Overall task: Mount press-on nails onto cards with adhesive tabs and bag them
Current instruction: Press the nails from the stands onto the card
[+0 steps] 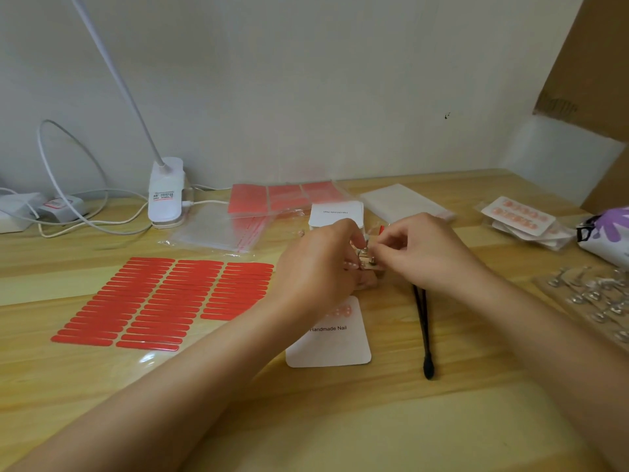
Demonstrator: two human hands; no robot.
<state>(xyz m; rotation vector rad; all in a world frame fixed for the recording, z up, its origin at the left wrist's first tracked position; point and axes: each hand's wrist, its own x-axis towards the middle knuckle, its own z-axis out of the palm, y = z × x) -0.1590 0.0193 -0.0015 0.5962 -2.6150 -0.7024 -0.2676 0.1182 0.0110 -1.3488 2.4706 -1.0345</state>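
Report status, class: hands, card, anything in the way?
Left hand and right hand both pinching at a small wooden holder. Handmade Nail card flat below, a few nails on. Black tool beside it, not blocking.

1. Hands: two, left (316, 267) and right (422, 250).
2. Red adhesive tab sheet (163, 301): one, left of the hands, in three columns.
3. "Handmade Nail" card (328, 338): one, just below the hands.
4. Card stack (335, 212): one, beyond the hands.
5. Black tool (423, 328): one, below the right hand.
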